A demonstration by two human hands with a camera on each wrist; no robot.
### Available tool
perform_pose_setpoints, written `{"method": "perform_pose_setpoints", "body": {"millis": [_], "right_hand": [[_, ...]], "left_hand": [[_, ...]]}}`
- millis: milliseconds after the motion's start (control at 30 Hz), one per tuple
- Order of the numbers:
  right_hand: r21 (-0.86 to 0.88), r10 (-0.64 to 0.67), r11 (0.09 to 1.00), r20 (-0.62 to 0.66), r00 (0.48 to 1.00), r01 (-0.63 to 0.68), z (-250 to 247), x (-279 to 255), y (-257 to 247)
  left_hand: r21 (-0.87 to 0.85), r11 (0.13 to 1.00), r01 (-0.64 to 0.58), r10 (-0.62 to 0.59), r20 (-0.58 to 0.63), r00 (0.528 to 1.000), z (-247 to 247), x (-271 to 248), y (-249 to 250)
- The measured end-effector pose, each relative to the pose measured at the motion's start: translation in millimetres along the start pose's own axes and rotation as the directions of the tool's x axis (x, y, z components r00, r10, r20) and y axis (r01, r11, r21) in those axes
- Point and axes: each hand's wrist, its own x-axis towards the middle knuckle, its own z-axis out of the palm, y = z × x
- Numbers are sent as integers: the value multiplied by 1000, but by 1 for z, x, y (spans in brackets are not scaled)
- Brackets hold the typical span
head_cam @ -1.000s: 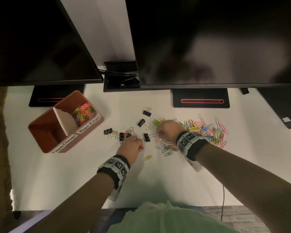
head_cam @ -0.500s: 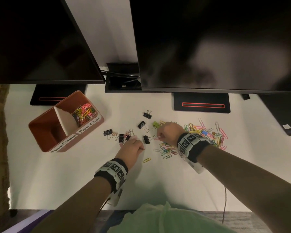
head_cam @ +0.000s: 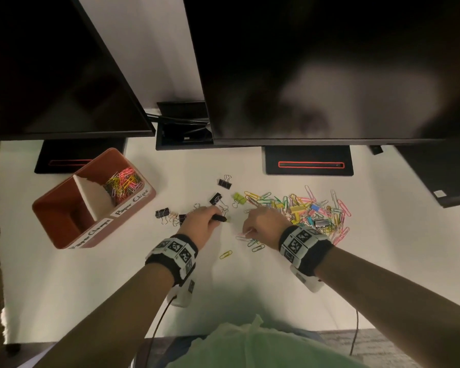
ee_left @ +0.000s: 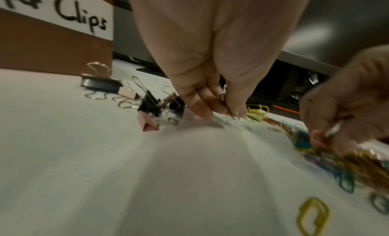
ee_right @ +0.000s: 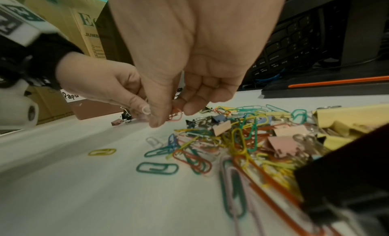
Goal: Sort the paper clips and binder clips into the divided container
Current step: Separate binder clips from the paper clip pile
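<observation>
white desk (head_cam: 64, 288) under two dark monitors carries everything, and at its far left sits the divided container (head_cam: 64, 208), its right compartment labelled for paper clips already holding a bright tangle while the left one, labelled for clamps, looks bare. right of it a few black binder clips (head_cam: 162, 213) lie scattered, some just beside the left hand (head_cam: 201, 224), whose fingers are curled and pinching a small black binder clip (head_cam: 218, 217) low over the desk; the left wrist view shows a wire loop between thumb and fingertips. a lone yellow paper clip (head_cam: 225, 254) lies near, between the two wrists. next comes the right hand (head_cam: 263, 227), narrow-gripped on a pale paper clip (head_cam: 243, 233) with a pink one tucked behind, as the right wrist view shows. far right is the mixed pile (head_cam: 311, 211), still large. compared with a second ago, the left hand has slid right and taken up the black clip that lay between the hands, and the right hand has drawn back toward the near edge with its catch. both hands now seem loaded, so a carry to the container looks due; most sorting remains.
</observation>
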Motion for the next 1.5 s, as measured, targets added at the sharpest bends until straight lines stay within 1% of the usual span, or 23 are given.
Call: {"method": "perform_pose_setpoints", "body": {"millis": [67,133,200,367,567,633,700,800,867,933,1033,1167,1267,1333,1400,1500], "right_hand": [[1,-9,1000,9,1000,9,3,-3,0],[-28,-12,1000,11,1000,13,7,-4,-2],[-59,8,998,0,1000,-8,12,-1,-6],[-118,58,991,-17,998,-60,22,9,-15],[-150,92,984,-19,996,-94,18,16,-20],[-138,91,986,-22,996,-93,16,16,-18],[-88,79,993,-44,996,-83,13,16,-17],[49,46,998,-148,988,-39,3,16,-16],[73,-3,997,-216,976,19,-4,19,-20],[70,-34,996,-248,968,53,-9,24,-26],[72,-28,996,-240,970,47,-13,30,-31],[74,4,997,-200,980,11,-14,33,-29],[111,26,994,-202,979,-4,-16,35,-27],[157,24,988,-203,979,8,-19,34,-24],[193,-8,980,-193,981,46,-21,31,-20],[187,-45,979,-186,981,80,-21,25,-16]], "left_hand": [[-120,993,22,-27,-46,999,-4,-4,-3],[-193,981,29,-44,-72,996,-9,-8,-5],[-219,975,40,-59,-79,995,-14,-11,-7],[-278,957,81,-98,-48,994,-18,-15,-14],[-328,941,83,-104,-48,993,-21,-17,-15],[-332,939,85,-108,-51,993,-21,-17,-16],[-326,941,91,-112,-49,992,-22,-19,-15],[-302,948,96,-113,-39,993,-24,-20,-13],[-304,949,90,-103,-28,994,-25,-21,-9],[-315,946,81,-88,-6,996,-26,-22,-5],[-330,940,80,-77,21,997,-29,-23,-1],[-338,935,105,-98,36,995,-30,-23,-1],[-332,935,125,-122,29,992,-29,-23,-3],[-340,928,150,-158,5,987,-29,-23,-7],[-345,923,170,-185,-11,983,-31,-22,-12],[-327,929,174,-191,-19,981,-32,-21,-14]]}}
